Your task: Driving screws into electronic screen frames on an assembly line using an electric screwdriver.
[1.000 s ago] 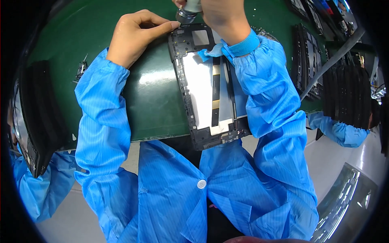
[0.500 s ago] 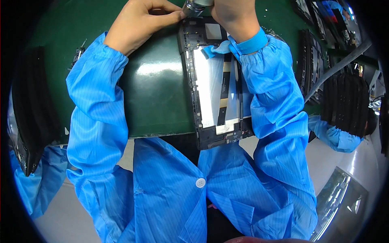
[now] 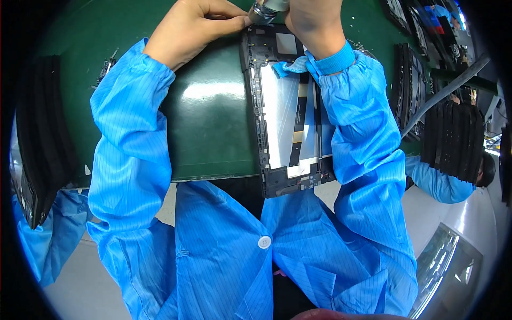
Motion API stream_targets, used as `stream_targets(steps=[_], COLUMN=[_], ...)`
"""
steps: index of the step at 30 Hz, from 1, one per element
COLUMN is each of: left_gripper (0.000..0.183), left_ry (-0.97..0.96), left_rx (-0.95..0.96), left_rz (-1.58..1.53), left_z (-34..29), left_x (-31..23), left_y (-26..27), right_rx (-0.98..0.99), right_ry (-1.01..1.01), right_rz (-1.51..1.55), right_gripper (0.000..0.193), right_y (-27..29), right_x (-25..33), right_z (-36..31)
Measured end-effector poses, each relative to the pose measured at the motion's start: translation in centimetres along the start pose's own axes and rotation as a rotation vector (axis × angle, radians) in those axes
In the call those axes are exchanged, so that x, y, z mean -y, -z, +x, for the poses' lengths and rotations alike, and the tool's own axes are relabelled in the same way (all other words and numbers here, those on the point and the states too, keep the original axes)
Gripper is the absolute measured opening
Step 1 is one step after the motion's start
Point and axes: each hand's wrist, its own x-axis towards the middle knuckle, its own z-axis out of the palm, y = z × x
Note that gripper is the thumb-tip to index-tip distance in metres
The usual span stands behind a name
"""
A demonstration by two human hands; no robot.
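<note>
An opened tablet-like device (image 3: 279,117) with a black frame and a silvery inner plate lies lengthwise before me, its near end jutting past the table edge. At its far end my right hand (image 3: 316,24) is closed around what looks like an electric screwdriver (image 3: 265,12) with a shiny metal nose, partly cut off by the top edge. My left hand (image 3: 194,32) is closed, thumb and finger pinched beside that nose at the device's far left corner. Anything between those fingertips is too small to make out. A blue strap (image 3: 335,60) circles my right wrist, its loose end over the device.
The green table (image 3: 210,133) has a front edge near my lap. Black panels stand stacked at left (image 3: 45,117), with small metal parts (image 3: 106,68) beside them. More black panels (image 3: 453,141) stand at right, near a grey tube (image 3: 445,96) and another person's blue sleeve (image 3: 440,181).
Both hands, the screwdriver and the device have shifted slightly to the right. My left hand keeps its pinch and my right hand keeps its hold.
</note>
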Motion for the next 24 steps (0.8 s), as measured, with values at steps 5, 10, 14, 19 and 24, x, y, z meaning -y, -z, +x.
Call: stream_targets(steps=[5, 10, 14, 19, 24], left_gripper=[0.019, 0.021, 0.021, 0.020, 0.019], left_ry=[0.013, -0.020, 0.033, 0.043, 0.045], left_rx=[0.007, -0.010, -0.004, -0.007, -0.020], left_rz=[0.019, -0.017, -0.020, -0.031, -0.026], left_z=[0.1, 0.0, -0.1, -0.1, 0.0], left_x=[-0.1, -1.5, -1.5, -1.7, -1.8], left_y=[0.3, 0.1, -0.1, -0.3, -0.2], right_rx=[0.001, 0.040, 0.031, 0.012, 0.029], right_ry=[-0.003, 0.051, 0.007, -0.064, 0.004], right_rz=[-0.023, -0.033, -0.008, 0.001, -0.038], right_gripper=[0.012, 0.012, 0.011, 0.008, 0.009], right_y=[-0.3, -0.2, -0.4, -0.5, -0.6], right_x=[0.3, -0.2, -0.2, 0.1, -0.6], right_z=[0.1, 0.4, 0.2, 0.1, 0.5])
